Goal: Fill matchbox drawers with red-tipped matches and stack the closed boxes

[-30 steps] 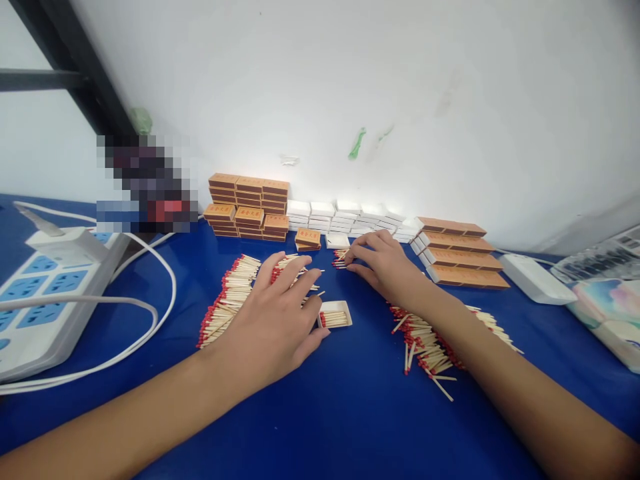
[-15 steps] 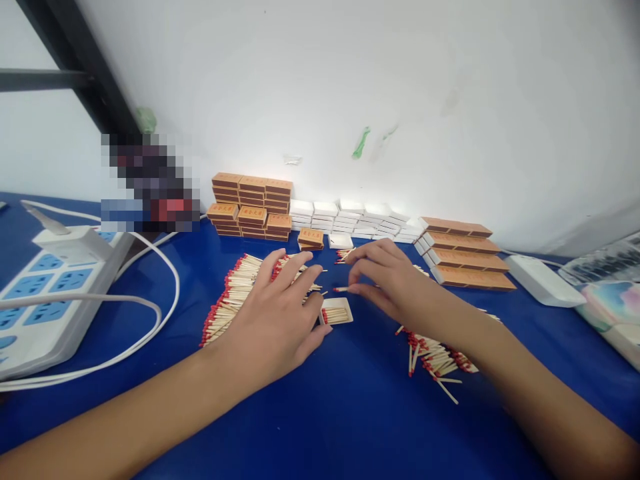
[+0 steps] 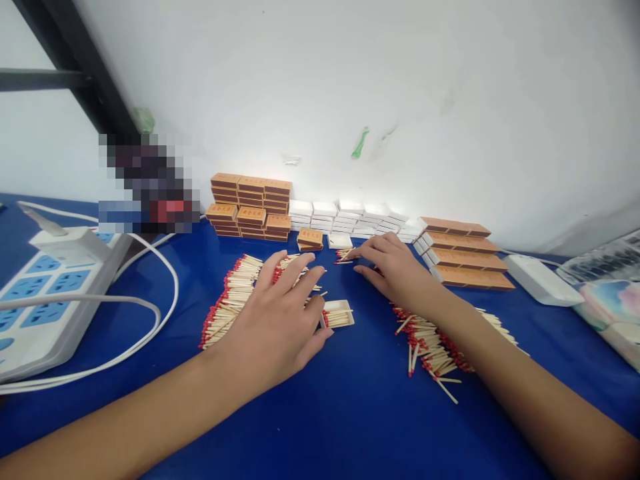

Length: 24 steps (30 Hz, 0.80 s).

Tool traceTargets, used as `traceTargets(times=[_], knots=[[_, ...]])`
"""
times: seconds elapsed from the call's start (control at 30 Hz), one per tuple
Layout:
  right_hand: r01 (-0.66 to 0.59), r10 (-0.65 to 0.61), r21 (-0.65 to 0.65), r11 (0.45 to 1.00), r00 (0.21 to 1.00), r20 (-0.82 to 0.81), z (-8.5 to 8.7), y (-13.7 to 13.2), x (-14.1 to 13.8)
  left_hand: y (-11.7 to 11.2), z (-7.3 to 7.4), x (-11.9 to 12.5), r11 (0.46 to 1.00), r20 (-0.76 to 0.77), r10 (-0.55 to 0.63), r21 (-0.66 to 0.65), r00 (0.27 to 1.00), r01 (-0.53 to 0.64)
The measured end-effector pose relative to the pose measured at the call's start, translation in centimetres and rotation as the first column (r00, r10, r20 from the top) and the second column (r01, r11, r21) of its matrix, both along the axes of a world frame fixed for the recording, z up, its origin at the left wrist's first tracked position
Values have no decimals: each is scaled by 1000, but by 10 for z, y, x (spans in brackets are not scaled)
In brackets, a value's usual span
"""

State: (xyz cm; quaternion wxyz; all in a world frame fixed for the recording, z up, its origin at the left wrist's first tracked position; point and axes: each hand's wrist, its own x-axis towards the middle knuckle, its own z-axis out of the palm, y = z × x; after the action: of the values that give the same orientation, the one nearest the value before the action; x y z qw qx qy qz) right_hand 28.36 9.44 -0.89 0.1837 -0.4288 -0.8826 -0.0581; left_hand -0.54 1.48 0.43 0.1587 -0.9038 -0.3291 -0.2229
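An open white matchbox tray (image 3: 344,324) with red-tipped matches (image 3: 337,315) inside lies on the blue table. One match rests across the top with its end over the right side. My left hand (image 3: 285,310) has its thumb and index finger around the tray's left end, its other fingers spread above a large heap of matches (image 3: 227,300). Beyond the tray, my right hand (image 3: 395,270) reaches to a small group of matches (image 3: 343,255). Its index fingertip is at their right side, and its thumb is apart from it.
Stacked orange matchboxes (image 3: 250,217) and white trays (image 3: 350,217) stand along the wall, with more orange boxes (image 3: 465,260) at right. Another match heap (image 3: 433,347) lies under my right forearm. A power strip (image 3: 55,293) with white cables occupies the left side.
The match that my right hand held now lies on top of those in the tray. That hand has moved back to the small group, its fingers parted. My left hand has barely moved.
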Motion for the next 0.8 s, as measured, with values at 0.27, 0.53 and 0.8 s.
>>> traceTargets(times=[0.27,0.53,0.8], knots=[[-4,3,-9,1000,1000,-11,-3,0,-4,1,0,0,1000,-5,2,17,1000,-2],[20,-15,-45,999,994,112,-2,4,9,1,0,1,1000,-2,-4,23,1000,4],[48,-51,22,999,986,159,-1,6,14,1,-1,1,1000,-5,-3,29,1000,3]])
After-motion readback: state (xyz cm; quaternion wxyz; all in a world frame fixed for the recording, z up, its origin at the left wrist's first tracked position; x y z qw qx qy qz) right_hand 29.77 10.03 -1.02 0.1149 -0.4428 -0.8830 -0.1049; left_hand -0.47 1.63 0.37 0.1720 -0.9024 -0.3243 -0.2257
